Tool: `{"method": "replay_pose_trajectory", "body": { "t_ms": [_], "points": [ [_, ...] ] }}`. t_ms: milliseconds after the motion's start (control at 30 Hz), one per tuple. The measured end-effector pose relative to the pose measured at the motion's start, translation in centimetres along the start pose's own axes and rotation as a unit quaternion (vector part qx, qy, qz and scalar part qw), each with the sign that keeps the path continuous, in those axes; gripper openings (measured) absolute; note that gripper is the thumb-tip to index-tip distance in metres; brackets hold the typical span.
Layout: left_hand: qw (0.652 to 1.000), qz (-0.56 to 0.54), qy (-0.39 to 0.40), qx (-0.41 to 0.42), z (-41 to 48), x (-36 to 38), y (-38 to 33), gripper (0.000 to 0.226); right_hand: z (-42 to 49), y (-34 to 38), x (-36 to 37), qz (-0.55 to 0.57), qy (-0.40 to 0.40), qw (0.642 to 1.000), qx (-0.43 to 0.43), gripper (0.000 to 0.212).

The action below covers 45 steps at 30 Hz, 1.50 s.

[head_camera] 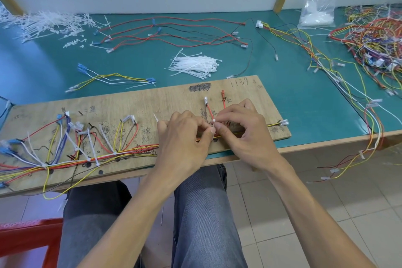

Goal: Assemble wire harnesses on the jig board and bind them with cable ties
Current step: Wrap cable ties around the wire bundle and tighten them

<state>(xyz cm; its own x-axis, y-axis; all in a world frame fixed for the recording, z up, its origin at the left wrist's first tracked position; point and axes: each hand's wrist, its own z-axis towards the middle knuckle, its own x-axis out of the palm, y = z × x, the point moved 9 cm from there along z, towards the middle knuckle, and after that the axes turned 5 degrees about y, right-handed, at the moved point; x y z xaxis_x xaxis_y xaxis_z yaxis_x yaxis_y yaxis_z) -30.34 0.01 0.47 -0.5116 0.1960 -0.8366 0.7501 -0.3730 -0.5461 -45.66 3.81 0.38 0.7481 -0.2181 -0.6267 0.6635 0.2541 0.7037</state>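
Pinching cable tie between left hand and right hand, both curled | tie beside red wires on jig board

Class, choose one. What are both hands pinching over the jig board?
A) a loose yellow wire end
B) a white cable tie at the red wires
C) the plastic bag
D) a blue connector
B: the left hand and right hand meet on a white cable tie at the red wires on the jig board.
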Motion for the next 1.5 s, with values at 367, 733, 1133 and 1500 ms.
{"method": "replay_pose_trajectory", "body": {
  "t_ms": [367,733,1133,1500],
  "points": [
    [1.0,0.001,-0.012,0.005,-0.1,0.0,0.0,0.018,0.0,-0.2,-0.2,0.004,-0.009,1.0,-0.008,0.005],
    [1.0,-0.004,-0.009,-0.003,0.0,0.1,0.1,0.019,0.1,-0.2,-0.1,-0.009,-0.011,1.0,-0.022,0.007],
    [0.999,-0.033,0.004,-0.041,0.3,-0.2,0.6,0.02,-0.3,1.3,-0.1,-0.032,0.017,0.998,-0.045,0.018],
    [0.994,-0.092,0.006,-0.059,0.9,-1.4,0.0,0.009,-0.4,1.5,-0.1,-0.027,0.007,0.998,-0.05,0.015]
  ]
}}
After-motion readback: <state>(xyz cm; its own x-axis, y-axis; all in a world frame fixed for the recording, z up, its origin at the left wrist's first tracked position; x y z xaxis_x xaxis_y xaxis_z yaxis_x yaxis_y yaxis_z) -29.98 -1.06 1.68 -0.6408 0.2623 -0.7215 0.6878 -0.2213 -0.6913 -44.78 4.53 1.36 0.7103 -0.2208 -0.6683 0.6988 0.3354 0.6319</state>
